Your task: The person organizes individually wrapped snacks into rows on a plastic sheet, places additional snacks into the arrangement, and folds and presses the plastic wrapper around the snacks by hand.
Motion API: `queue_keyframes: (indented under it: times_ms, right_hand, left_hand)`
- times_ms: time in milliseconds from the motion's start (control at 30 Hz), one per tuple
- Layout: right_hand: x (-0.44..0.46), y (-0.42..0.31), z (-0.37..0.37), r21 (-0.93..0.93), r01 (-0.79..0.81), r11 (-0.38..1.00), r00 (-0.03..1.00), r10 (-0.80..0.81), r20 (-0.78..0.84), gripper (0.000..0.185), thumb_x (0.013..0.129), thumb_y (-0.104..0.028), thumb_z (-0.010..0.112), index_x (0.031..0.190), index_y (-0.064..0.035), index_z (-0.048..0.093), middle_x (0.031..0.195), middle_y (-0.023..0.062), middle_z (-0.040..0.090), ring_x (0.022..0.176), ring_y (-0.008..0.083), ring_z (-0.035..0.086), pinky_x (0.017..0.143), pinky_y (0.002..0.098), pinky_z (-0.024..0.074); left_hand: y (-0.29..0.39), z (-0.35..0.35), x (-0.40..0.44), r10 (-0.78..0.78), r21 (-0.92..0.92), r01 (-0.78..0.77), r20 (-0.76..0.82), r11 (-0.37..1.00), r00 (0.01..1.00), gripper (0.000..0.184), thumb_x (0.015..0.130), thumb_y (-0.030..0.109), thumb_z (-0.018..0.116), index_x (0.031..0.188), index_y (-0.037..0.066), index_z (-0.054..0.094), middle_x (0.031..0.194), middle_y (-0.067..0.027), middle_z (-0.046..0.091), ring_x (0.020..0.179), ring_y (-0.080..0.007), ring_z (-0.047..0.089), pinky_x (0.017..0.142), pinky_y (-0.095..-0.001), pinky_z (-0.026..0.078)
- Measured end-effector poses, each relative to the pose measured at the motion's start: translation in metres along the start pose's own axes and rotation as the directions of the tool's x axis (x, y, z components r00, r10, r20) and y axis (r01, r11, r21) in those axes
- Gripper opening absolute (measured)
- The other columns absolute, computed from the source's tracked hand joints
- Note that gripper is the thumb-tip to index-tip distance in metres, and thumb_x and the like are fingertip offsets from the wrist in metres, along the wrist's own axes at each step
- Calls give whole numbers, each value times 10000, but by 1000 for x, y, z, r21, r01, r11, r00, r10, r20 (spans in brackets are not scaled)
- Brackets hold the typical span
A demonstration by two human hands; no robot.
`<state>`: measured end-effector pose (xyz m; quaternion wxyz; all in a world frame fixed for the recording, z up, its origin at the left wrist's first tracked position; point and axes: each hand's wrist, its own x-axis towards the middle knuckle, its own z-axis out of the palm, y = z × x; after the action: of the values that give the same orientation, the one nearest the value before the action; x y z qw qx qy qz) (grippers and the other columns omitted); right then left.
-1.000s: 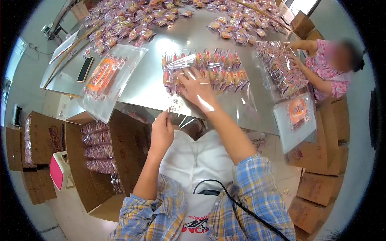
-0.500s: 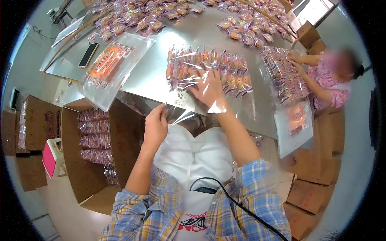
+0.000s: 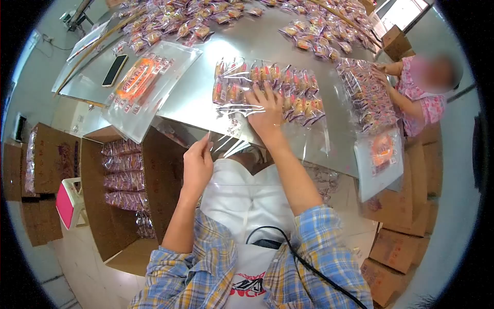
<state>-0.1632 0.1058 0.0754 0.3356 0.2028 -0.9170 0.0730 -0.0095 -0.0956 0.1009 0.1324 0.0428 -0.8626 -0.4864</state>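
Note:
In front of me on the metal table (image 3: 185, 103), small wrapped snacks (image 3: 303, 95) lie in two rows within a large clear plastic bag (image 3: 315, 135). My right hand (image 3: 266, 117) rests over the middle of the nearer row, its fingers stretched out and spread; whether it is under the film I cannot tell. Just off the table's front edge, my left hand (image 3: 198, 160) pinches the near left edge of the bag between thumb and fingers. Shiny film with some print stretches between the two hands.
Loose wrapped snacks (image 3: 206, 15) cover the table's far side. Printed bags (image 3: 139, 77) and a phone (image 3: 115, 70) lie at left. An open carton (image 3: 113, 247) holds filled bags below. At right, a person (image 3: 411, 98) handles another filled bag (image 3: 365, 95); cartons (image 3: 396, 250) stand beneath.
My right hand has shifted slightly on the snacks, with its fingers more spread and less glare over it. My left hand keeps its pinch on the bag edge.

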Motion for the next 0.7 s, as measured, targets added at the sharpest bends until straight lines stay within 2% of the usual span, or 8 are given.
queue_keyframes:
  times_ms: [100,200,300,367,467,567,633,700]
  right_hand:
    - [-2,1,-32,181,26,983,993,-47,112,517,843,-350,791,1311,-146,711,1422,99,650,1441,371,482,1166,580,346]
    - [-10,15,-42,162,4,987,978,-38,207,595,815,-390,811,1323,-103,698,1522,118,570,1501,380,406,1234,572,276]
    - [-19,36,-34,160,19,987,996,-33,88,680,836,-531,771,1341,-83,690,1558,163,533,1475,396,447,1237,575,278]
    - [-12,38,-38,171,-20,985,992,-3,129,731,824,-586,760,1343,-76,692,1541,162,552,1475,395,449,1231,586,287]
    - [-9,40,-40,126,29,992,982,-52,184,777,826,-579,762,1412,-82,645,1531,165,560,1443,395,481,1184,574,340]
    - [-17,53,-21,73,129,989,986,-136,93,690,864,-558,699,1391,-114,664,1551,135,550,1413,415,505,1157,586,349]
    - [-13,40,-35,103,16,995,968,-41,248,623,886,-488,719,1433,-201,635,1604,106,496,1477,416,428,1194,631,277]
    - [-13,43,-24,49,48,998,971,-59,231,612,900,-452,721,1456,-221,611,1616,107,480,1473,419,433,1176,652,287]
  left_hand:
    - [8,-4,0,-8,225,21,-59,974,998,312,961,46,666,1260,-38,689,978,-208,724,905,-366,718,833,-419,556]
    - [42,-8,-9,379,535,-198,-251,821,891,313,914,94,717,1210,-6,718,1007,-139,739,926,-340,693,878,-437,540]
    - [40,2,-46,619,231,-606,19,761,785,396,847,80,743,1236,18,698,1171,-123,721,1030,-331,662,940,-437,514]
    - [59,38,-54,564,87,-585,185,806,805,535,806,27,720,1330,-15,623,1307,-192,653,1111,-361,625,999,-471,486]
    - [60,81,-25,416,280,-465,220,840,883,554,825,24,667,1351,-103,547,1409,-286,559,1317,-462,535,1117,-512,443]
    - [45,103,38,527,487,-523,144,699,838,549,843,31,621,1364,-120,535,1437,-304,535,1391,-498,474,1180,-539,398]
    - [37,106,68,649,574,-555,53,602,759,623,812,33,633,1407,-116,524,1432,-292,553,1441,-468,439,1217,-536,338]
    - [39,100,88,580,573,-557,167,601,797,609,819,57,640,1405,-79,554,1421,-261,574,1402,-452,478,1217,-541,336]
